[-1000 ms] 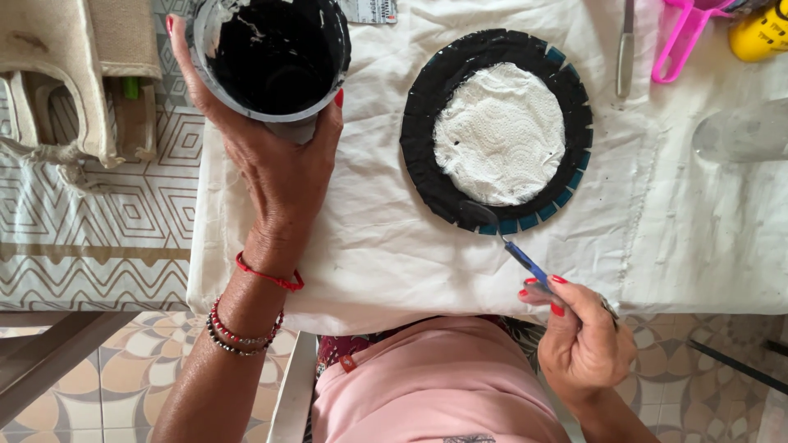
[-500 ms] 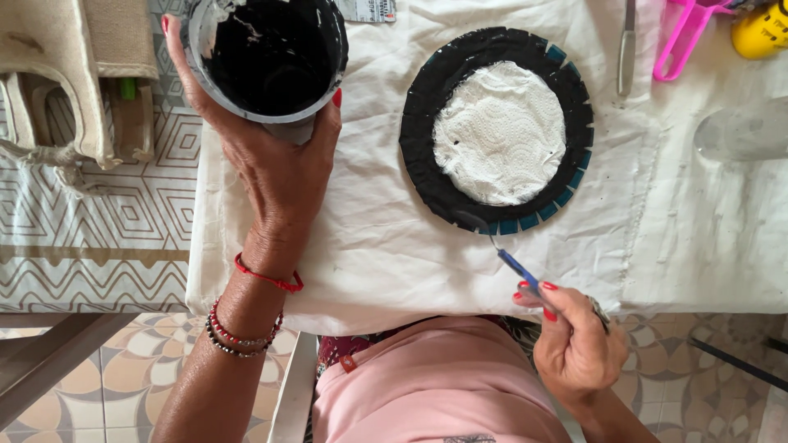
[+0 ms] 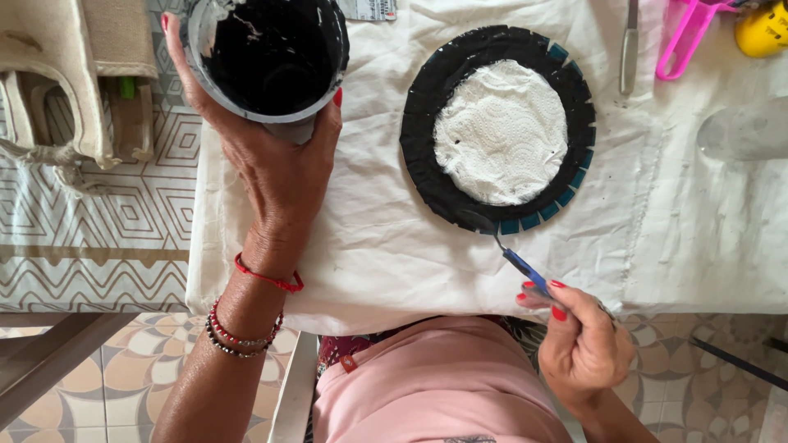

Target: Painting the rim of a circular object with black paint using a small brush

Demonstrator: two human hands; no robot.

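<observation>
My left hand (image 3: pixel 275 160) grips a round pot of black paint (image 3: pixel 267 57) held over the table's near left. My right hand (image 3: pixel 579 340) pinches a blue-handled paintbrush (image 3: pixel 517 262) whose tip touches the near rim of a round paper plate (image 3: pixel 497 131). The plate's ribbed rim is painted black, with a few blue ribs left at the lower right. A white paper towel disc (image 3: pixel 501 131) lies in the plate's middle.
A white cloth (image 3: pixel 386 238) covers the table. At the far edge lie a metal tool (image 3: pixel 629 45), pink scissors handles (image 3: pixel 689 33) and a yellow object (image 3: pixel 763 29). A beige fabric bag (image 3: pixel 57 82) sits on the patterned floor to the left.
My right hand and the brush have shifted slightly left along the plate's near rim. My left hand keeps the pot still.
</observation>
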